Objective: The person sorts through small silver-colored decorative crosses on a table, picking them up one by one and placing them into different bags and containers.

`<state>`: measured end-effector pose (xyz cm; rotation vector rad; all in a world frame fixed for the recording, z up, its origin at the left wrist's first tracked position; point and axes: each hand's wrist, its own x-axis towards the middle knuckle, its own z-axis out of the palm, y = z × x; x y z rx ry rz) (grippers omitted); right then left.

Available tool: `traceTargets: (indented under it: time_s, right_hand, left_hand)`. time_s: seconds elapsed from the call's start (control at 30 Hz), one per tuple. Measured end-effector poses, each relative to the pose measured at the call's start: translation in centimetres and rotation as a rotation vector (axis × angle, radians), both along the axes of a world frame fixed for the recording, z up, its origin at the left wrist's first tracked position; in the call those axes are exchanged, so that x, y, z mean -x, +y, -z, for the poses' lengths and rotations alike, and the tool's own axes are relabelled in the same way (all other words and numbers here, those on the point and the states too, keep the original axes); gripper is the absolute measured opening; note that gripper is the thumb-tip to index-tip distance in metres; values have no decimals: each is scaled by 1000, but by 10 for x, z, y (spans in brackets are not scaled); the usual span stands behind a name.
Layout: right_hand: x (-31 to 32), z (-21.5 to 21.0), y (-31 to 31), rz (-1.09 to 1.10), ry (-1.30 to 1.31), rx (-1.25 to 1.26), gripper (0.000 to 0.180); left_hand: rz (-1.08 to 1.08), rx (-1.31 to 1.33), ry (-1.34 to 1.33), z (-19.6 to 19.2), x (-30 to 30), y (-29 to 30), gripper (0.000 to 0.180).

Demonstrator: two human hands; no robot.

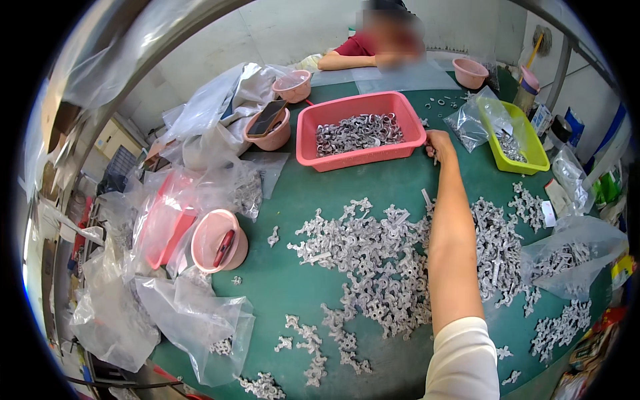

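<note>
While the right forearm [455, 247] stretched across the green desk [273, 300], the right hand [438, 147] was just beside the right end of a coral-pink basin [363, 157]; its fingers were curled in, though I could not tell whether they were clamped on a piece; the left hand was out of view, so I could not tell how its fingers stood. Small grey metal rings [360, 132] lay inside the basin; branched grey metal parts [387, 273] were spread in a large heap nearer the wearer, on both sides of the forearm; to the left stood a pale pink bucket [241, 257] with a red-handled tool [225, 247] inside; beyond the hand to the right sat a lime-green basin [519, 167]; across the desk leaned a person in a maroon sleeve [353, 45].
</note>
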<state>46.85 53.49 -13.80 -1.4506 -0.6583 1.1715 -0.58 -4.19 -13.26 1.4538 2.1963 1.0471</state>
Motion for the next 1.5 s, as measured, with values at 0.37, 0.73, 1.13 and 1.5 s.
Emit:
traceTargets:
  time_s: [0.37, 0.73, 1.13, 1.5]
  right_hand:
    - [54, -109, -177, -677, -1023, 7, 19]
    - [184, -50, -322, -527, -1718, -153, 24]
    - [162, -52, -383, 5, -1259, -521, 17]
    - [256, -109, -550, -230, -20, -483, 14]
  left_hand:
    - [171, -210, 38, 1, 4, 7, 8]
    - [236, -373, 29, 0, 11, 3, 10]
    - [472, -340, -422, -23, 23, -7, 13]
    - [870, -133, -861, -97, -28, 16, 38]
